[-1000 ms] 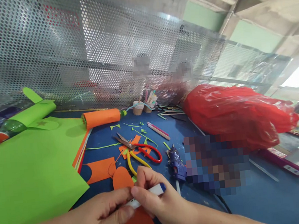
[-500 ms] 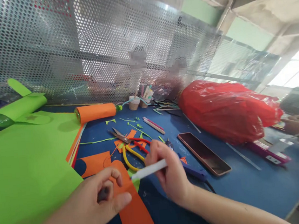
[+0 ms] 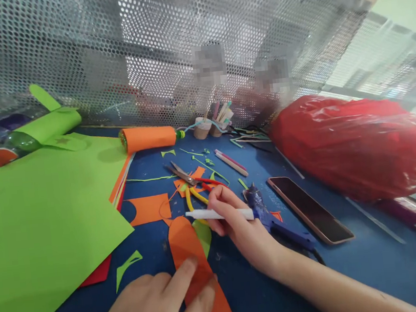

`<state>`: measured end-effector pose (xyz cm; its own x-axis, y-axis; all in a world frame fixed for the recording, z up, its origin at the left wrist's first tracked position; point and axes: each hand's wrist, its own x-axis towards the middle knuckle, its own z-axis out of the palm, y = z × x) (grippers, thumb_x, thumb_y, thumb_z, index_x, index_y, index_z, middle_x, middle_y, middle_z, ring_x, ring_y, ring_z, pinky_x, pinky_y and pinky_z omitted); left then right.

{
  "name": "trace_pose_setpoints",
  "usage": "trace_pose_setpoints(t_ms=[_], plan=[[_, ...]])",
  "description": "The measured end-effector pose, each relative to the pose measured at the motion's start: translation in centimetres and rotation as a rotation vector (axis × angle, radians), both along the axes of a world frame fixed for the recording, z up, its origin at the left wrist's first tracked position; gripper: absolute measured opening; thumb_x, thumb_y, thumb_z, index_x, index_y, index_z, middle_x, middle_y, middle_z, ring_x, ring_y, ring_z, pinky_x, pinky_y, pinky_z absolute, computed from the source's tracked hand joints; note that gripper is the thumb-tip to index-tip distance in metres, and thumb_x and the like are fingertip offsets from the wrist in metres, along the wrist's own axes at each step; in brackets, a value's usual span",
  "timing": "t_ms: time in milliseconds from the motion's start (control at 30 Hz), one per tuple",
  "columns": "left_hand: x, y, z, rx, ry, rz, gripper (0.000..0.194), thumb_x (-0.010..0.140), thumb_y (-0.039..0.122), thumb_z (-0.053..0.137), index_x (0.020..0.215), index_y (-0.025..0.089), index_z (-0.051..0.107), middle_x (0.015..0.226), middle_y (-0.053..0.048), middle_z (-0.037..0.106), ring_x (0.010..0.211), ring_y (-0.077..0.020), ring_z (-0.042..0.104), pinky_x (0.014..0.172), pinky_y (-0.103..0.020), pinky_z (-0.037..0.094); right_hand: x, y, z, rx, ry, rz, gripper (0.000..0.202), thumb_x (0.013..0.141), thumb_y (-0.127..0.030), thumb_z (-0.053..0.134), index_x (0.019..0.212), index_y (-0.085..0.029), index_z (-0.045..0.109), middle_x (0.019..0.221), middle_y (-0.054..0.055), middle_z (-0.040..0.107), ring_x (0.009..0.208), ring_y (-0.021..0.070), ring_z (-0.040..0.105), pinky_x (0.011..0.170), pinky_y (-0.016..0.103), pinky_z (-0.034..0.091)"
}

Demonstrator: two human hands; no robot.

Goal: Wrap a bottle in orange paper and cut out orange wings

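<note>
An orange paper strip (image 3: 184, 234) with a rounded end lies on the blue table, partly over a green paper piece (image 3: 203, 236). Across its lower part rests my left hand (image 3: 163, 297), fingers apart and touching the paper. My right hand (image 3: 236, 219) is closed round a white pen (image 3: 206, 214), whose tip points left just above the strip's rounded end. Behind that hand lie scissors (image 3: 184, 174) with red and yellow handles, partly hidden by my fingers. Close by on the right is a blue glue gun (image 3: 289, 231).
Large green sheets (image 3: 44, 216) cover the left side. An orange-wrapped bottle (image 3: 151, 138) and a green-wrapped bottle (image 3: 50, 127) lie at the back. A phone (image 3: 311, 210), a red plastic bag (image 3: 347, 147) and a purple box (image 3: 412, 215) are on the right.
My left hand has moved down and now lies flatter on the orange strip. My right hand has turned the pen, bringing it nearly level. The view has shifted.
</note>
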<state>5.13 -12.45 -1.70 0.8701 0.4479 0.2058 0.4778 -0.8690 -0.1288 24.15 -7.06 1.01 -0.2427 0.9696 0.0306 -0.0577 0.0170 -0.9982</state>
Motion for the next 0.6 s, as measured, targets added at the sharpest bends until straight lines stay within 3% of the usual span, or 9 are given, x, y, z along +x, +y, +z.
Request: trace_pose_setpoints(t_ms=[67,167,333,600], plan=[[0.05,-0.24,-0.31,0.001,-0.010,0.000,0.043,0.086,0.008,0.039,0.123,0.016,0.057,0.111,-0.016,0.073,0.063,-0.0244,0.073,0.045,-0.031,0.058,0.05,-0.28,-0.01,0.007,-0.094,0.067,0.015,0.088,-0.029,0.056,0.083,-0.023,0.043,0.058,-0.009,0.045,0.051,0.0097,0.037,0.051,0.023,0.029],[0.10,-0.36,-0.48,-0.042,-0.050,0.018,0.044,0.085,0.006,0.036,0.123,0.013,0.058,0.110,-0.014,0.073,0.061,-0.0223,0.071,0.045,-0.029,0.057,0.03,-0.62,-0.19,0.058,-0.211,0.156,0.016,0.087,-0.026,0.058,0.080,-0.022,0.044,0.063,-0.006,0.048,0.052,0.0096,0.039,0.049,0.023,0.030],[-0.03,-0.47,-0.51,0.008,-0.139,0.055,0.043,0.091,0.008,0.027,0.113,0.016,0.063,0.109,-0.015,0.073,0.058,-0.0192,0.069,0.046,-0.027,0.054,-0.27,-0.58,-0.46,0.075,-0.232,0.071,0.026,0.087,-0.029,0.057,0.068,-0.023,0.040,0.053,-0.009,0.040,0.044,0.0079,0.031,0.042,0.023,0.024],[0.13,-0.70,-0.44,0.063,-0.097,0.036,0.045,0.088,0.002,0.028,0.117,0.015,0.060,0.102,-0.014,0.075,0.058,-0.0191,0.069,0.042,-0.026,0.052,-0.34,-0.40,-0.58,0.081,-0.232,0.097,0.024,0.085,-0.022,0.057,0.066,-0.023,0.041,0.056,-0.008,0.040,0.046,0.0076,0.031,0.042,0.023,0.023]])
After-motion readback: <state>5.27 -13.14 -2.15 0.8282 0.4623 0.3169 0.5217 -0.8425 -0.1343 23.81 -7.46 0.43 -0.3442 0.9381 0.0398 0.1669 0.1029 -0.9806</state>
